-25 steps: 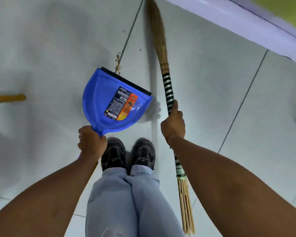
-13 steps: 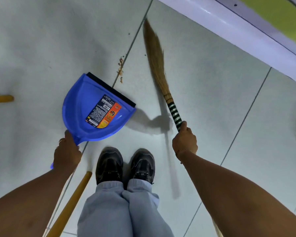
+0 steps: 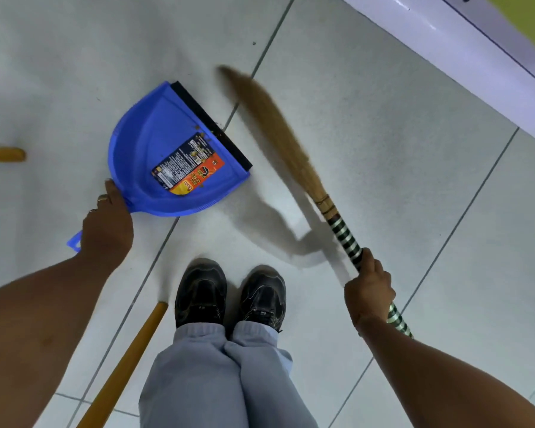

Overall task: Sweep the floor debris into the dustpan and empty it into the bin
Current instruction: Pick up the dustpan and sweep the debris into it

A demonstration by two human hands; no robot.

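Note:
A blue dustpan [image 3: 155, 149] with a black lip and an orange-black label rests flat on the pale tiled floor. My left hand [image 3: 107, 223] grips its handle at the lower left. Brown debris crumbs [image 3: 203, 139] lie inside the pan near the lip and on the label. My right hand [image 3: 369, 287] holds the striped green-and-black handle of a grass broom [image 3: 275, 125]. The broom's brown bristles are blurred and lie just right of the pan's lip. No bin is in view.
My black shoes [image 3: 229, 291] and grey trousers stand at the bottom centre. An orange wooden stick [image 3: 127, 362] lies by my left foot and another orange piece [image 3: 3, 154] at the left edge. A white skirting and wall [image 3: 445, 41] run along the upper right.
The broom swept left toward the pan, and the debris pile that lay on the tile joint is now inside the dustpan. The pan turned and settled with its lip toward the broom.

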